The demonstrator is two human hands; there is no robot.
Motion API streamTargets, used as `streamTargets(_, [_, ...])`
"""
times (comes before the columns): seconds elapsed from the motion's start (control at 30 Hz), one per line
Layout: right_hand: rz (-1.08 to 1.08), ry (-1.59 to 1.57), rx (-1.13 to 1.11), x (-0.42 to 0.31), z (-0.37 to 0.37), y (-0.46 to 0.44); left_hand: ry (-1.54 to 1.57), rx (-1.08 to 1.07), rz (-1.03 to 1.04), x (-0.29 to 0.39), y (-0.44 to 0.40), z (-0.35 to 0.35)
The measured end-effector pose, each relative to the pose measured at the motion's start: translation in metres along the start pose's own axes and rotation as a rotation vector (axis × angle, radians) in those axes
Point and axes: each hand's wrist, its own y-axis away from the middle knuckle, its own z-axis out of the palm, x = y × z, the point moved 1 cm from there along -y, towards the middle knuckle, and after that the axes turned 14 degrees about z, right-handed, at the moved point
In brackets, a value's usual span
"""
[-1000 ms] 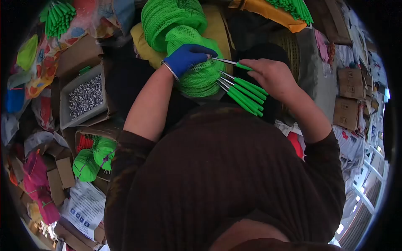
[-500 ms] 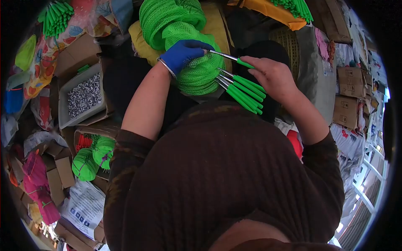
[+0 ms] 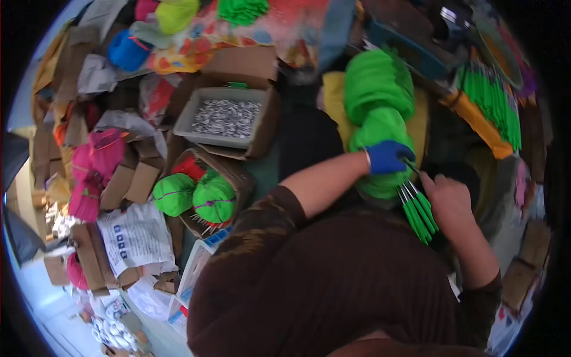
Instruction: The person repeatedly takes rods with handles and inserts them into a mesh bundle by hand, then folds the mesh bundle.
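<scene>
My left hand (image 3: 388,157), in a blue glove, is closed in a pinch at the edge of the lower green mesh nets (image 3: 380,128). Its fingertips meet the metal end of a thin handle (image 3: 414,169); exactly what they pinch is partly hidden. My bare right hand (image 3: 447,195) is closed around that handle, covering most of its grip. Below, several green-handled metal rods (image 3: 420,215) lie fanned out, their silver ends toward the nets. A taller stack of green nets (image 3: 378,86) stands beyond, over yellow cloth (image 3: 338,98).
To the left, a grey bin (image 3: 185,122) of small silver metal pieces sits in a cardboard box (image 3: 241,62). Nearer is a box (image 3: 241,178) with green net bundles (image 3: 214,197). More green handles (image 3: 491,98) lie at right on orange cloth (image 3: 485,128).
The view has swung left, so my hands and the nets appear farther right and lower. Both hands stay together at the handle's metal end.
</scene>
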Motion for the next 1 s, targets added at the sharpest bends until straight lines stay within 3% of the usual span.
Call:
streamTargets(0.1, [-0.046,0.087,-0.009,-0.013,0.032,-0.018,-0.261,0.055,-0.070,-0.005,0.004,0.012])
streamTargets(0.2, [-0.078,-0.113,-0.172,0.008,0.013,-0.044,-0.272,0.093,-0.063,0.001,0.008,0.010])
streamTargets(0.33, [0.064,-0.335,-0.220,0.035,0.008,-0.042,-0.286,0.127,-0.018,0.007,0.003,0.003])
streamTargets(0.4, [-0.003,-0.434,-0.397,0.019,-0.003,-0.020,-0.314,0.174,0.002,0.020,0.006,-0.012])
streamTargets(0.43, [-0.032,-0.493,-0.500,0.011,-0.007,-0.006,-0.334,0.329,0.037,0.028,0.011,-0.019])
streamTargets(0.47, [-0.104,-0.539,-0.586,0.007,-0.013,0.004,-0.557,0.584,0.292,0.022,0.014,-0.023])
streamTargets(0.53, [-0.126,-0.843,-0.840,0.009,-0.008,0.005,-0.727,0.666,0.170,0.045,0.008,-0.045])
streamTargets(0.6, [-0.055,-0.936,-0.513,0.028,0.023,-0.003,-0.783,0.646,0.134,0.037,0.001,-0.049])
streamTargets(0.67, [0.176,-0.999,-0.337,0.058,0.031,-0.027,-0.832,0.536,0.114,0.034,-0.002,-0.046])
streamTargets(0.87, [0.507,-0.621,0.180,0.190,0.075,-0.109,-0.970,0.510,0.065,0.046,-0.002,-0.049])
streamTargets(0.93, [0.617,-0.292,0.265,0.225,0.090,-0.138,-0.869,0.521,0.032,0.047,-0.002,-0.050])
streamTargets(1.0, [0.668,-0.149,0.202,0.237,0.100,-0.159,-0.827,0.529,0.069,0.043,-0.004,-0.051])
